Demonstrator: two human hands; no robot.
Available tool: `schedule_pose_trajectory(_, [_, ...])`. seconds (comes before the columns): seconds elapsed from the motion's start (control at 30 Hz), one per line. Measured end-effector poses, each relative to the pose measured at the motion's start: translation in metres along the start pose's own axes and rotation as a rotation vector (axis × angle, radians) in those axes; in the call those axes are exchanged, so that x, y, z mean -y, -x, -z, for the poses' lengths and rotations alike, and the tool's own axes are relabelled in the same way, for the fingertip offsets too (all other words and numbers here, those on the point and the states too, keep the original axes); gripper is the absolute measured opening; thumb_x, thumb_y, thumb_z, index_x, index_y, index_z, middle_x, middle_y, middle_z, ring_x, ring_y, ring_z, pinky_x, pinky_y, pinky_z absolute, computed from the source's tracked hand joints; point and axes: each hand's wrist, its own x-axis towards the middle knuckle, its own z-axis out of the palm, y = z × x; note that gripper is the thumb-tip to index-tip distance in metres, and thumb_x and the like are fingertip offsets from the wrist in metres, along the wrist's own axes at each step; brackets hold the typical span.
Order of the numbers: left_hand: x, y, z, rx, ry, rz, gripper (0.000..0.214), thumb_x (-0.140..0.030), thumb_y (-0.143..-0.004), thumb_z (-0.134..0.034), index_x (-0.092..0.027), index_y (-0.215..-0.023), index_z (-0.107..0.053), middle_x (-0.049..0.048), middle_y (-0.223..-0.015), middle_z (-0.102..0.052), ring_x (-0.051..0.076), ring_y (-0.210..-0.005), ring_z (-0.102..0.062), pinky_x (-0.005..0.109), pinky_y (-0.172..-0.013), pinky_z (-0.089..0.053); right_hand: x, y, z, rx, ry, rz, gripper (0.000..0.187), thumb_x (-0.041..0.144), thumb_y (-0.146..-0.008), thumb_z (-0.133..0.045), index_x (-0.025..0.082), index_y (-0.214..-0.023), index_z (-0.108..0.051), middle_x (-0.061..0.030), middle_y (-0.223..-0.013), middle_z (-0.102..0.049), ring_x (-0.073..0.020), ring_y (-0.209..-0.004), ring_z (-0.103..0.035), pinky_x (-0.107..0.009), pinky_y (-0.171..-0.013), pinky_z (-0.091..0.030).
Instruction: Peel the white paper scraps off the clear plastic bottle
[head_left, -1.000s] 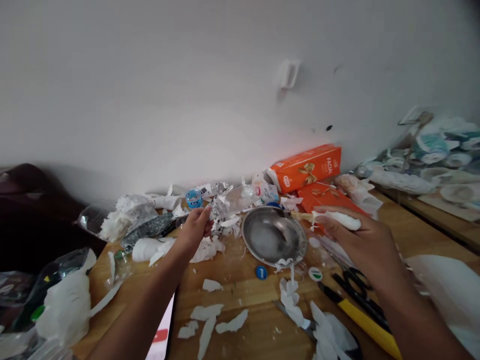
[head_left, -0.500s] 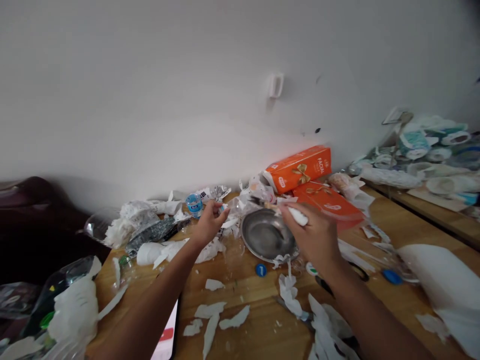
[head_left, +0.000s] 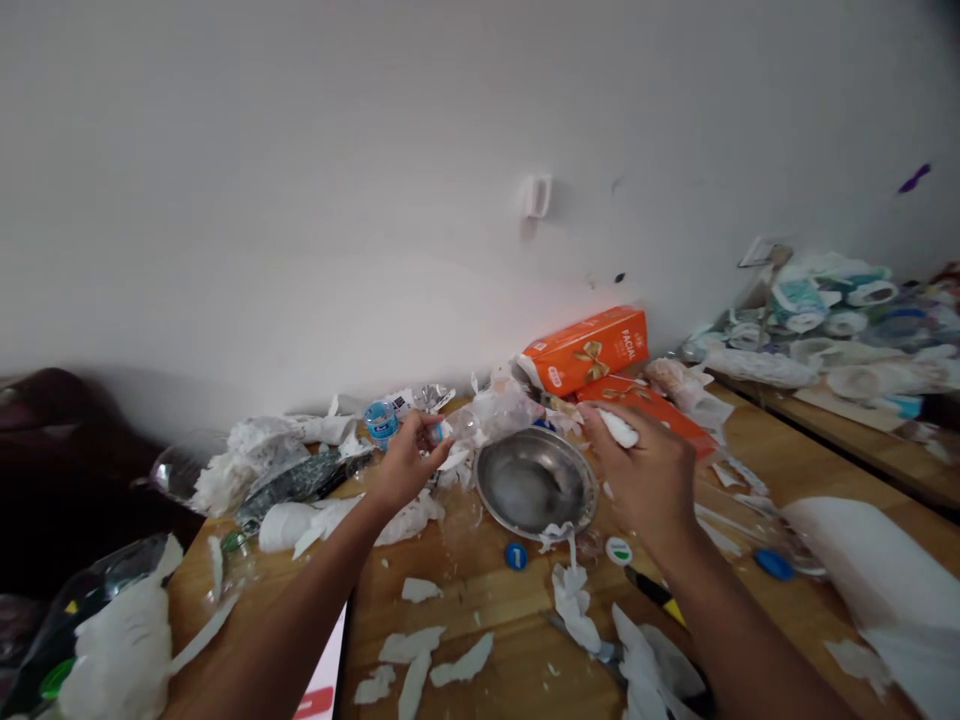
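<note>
My left hand (head_left: 405, 463) is closed on the neck of a crumpled clear plastic bottle (head_left: 495, 412) that lies just behind a metal bowl (head_left: 534, 484). My right hand (head_left: 645, 472) hovers over the bowl's right rim, its fingers closed round a white wad-like thing (head_left: 619, 427) with a thin stick pointing left toward the bottle. The bowl sits on a wooden table (head_left: 487, 600) among torn white paper scraps (head_left: 574, 605).
Two orange tissue boxes (head_left: 589, 350) stand by the wall behind the bowl. Bottle caps (head_left: 514, 556), a yellow-handled cutter (head_left: 660, 598), a small blue-labelled bottle (head_left: 380, 420), crushed bottles and paper wads (head_left: 247, 455) litter the table. A shelf of tape rolls (head_left: 825, 310) is at right.
My right hand has come left from above the scissors to the bowl's right rim, carrying the white thing. My left hand stays at the bottle's neck. The view has shifted.
</note>
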Motion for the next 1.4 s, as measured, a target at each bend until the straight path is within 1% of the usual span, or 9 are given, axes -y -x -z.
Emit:
schedule_pose_trajectory(0.17, [0.004, 0.006, 0.007, 0.055, -0.199, -0.262, 0.029, -0.028, -0.089, -0.068, -0.021, -0.115, -0.058, 0.0078, -0.107, -0.065, 0.022, -0.103, -0.064, 0.037, -0.091, -0.052, 0.016, 0.008, -0.001, 0.241, -0.146, 0.078, 0.014, 0.032, -0.095, -0.064, 0.023, -0.100, -0.074, -0.0039, -0.094, -0.077, -0.0197, -0.081, -0.073, -0.030, -0.073, -0.057])
schedule_pose_trajectory(0.33, [0.008, 0.003, 0.020, 0.037, -0.363, -0.517, 0.029, -0.021, -0.092, -0.063, -0.021, -0.121, -0.055, 0.0112, -0.117, -0.063, 0.023, -0.113, -0.061, 0.040, -0.096, -0.052, 0.000, 0.005, -0.001, 0.063, -0.004, -0.080, 0.022, 0.041, -0.091, -0.067, 0.021, -0.095, -0.076, -0.0056, -0.088, -0.077, -0.0226, -0.076, -0.072, -0.035, -0.072, -0.056])
schedule_pose_trajectory(0.47, [0.009, 0.001, 0.028, 0.039, -0.468, -0.648, 0.033, -0.019, -0.093, -0.062, -0.021, -0.124, -0.052, 0.0114, -0.115, -0.064, 0.023, -0.110, -0.063, 0.039, -0.093, -0.054, -0.002, 0.005, 0.002, 0.185, -0.151, -0.146, 0.021, 0.042, -0.090, -0.068, 0.023, -0.096, -0.077, -0.0050, -0.085, -0.077, -0.0211, -0.067, -0.070, -0.033, -0.063, -0.055])
schedule_pose_trajectory(0.7, [-0.003, 0.000, 0.040, 0.156, -0.611, -0.762, 0.031, -0.017, -0.098, -0.053, -0.026, -0.126, -0.057, 0.0126, -0.122, -0.065, 0.026, -0.115, -0.062, 0.041, -0.094, -0.054, 0.006, -0.002, 0.000, 0.125, -0.070, -0.138, 0.024, 0.044, -0.092, -0.066, 0.022, -0.093, -0.076, -0.0052, -0.084, -0.076, -0.0218, -0.072, -0.071, -0.033, -0.067, -0.055])
schedule_pose_trajectory(0.8, [-0.015, -0.004, 0.047, 0.248, -0.630, -0.745, 0.032, -0.016, -0.100, -0.044, -0.029, -0.123, -0.062, 0.0117, -0.123, -0.067, 0.025, -0.117, -0.062, 0.041, -0.097, -0.052, 0.008, 0.001, -0.001, 0.185, -0.128, -0.036, 0.018, 0.039, -0.091, -0.067, 0.023, -0.094, -0.076, -0.0049, -0.086, -0.077, -0.0217, -0.073, -0.071, -0.033, -0.066, -0.056])
schedule_pose_trajectory(0.93, [-0.028, -0.007, 0.051, 0.379, -0.471, -0.520, 0.030, -0.023, -0.101, -0.043, -0.028, -0.118, -0.067, 0.0152, -0.121, -0.068, 0.028, -0.121, -0.060, 0.049, -0.102, -0.049, 0.008, -0.002, 0.001, 0.015, -0.058, -0.084, 0.019, 0.039, -0.091, -0.068, 0.022, -0.095, -0.075, -0.0057, -0.091, -0.077, -0.0229, -0.079, -0.072, -0.036, -0.075, -0.056])
schedule_pose_trajectory(1.07, [-0.032, -0.007, 0.050, 0.378, -0.325, -0.412, 0.022, -0.029, -0.098, -0.052, -0.028, -0.112, -0.069, 0.0152, -0.117, -0.070, 0.028, -0.117, -0.063, 0.051, -0.102, -0.049, 0.011, -0.012, 0.002, 0.209, -0.113, 0.022, 0.017, 0.038, -0.092, -0.067, 0.023, -0.097, -0.075, -0.0036, -0.092, -0.076, -0.0211, -0.081, -0.072, -0.032, -0.074, -0.055])
schedule_pose_trajectory(1.17, [-0.031, -0.005, 0.051, 0.379, -0.333, -0.407, 0.021, -0.028, -0.098, -0.053, -0.029, -0.110, -0.070, 0.0137, -0.119, -0.070, 0.027, -0.118, -0.062, 0.050, -0.104, -0.047, 0.011, -0.019, 0.002, 0.125, 0.008, -0.003, 0.021, 0.040, -0.094, -0.064, 0.022, -0.092, -0.075, -0.0047, -0.085, -0.075, -0.0224, -0.076, -0.070, -0.035, -0.071, -0.053])
schedule_pose_trajectory(1.4, [-0.006, 0.005, 0.040, 0.060, -0.324, -0.369, 0.026, -0.030, -0.095, -0.058, -0.027, -0.120, -0.065, 0.0131, -0.123, -0.066, 0.026, -0.118, -0.061, 0.042, -0.100, -0.049, 0.018, -0.017, -0.004, 0.182, -0.122, 0.124, 0.013, 0.033, -0.093, -0.066, 0.024, -0.099, -0.074, -0.0035, -0.093, -0.076, -0.0205, -0.083, -0.072, -0.032, -0.076, -0.056])
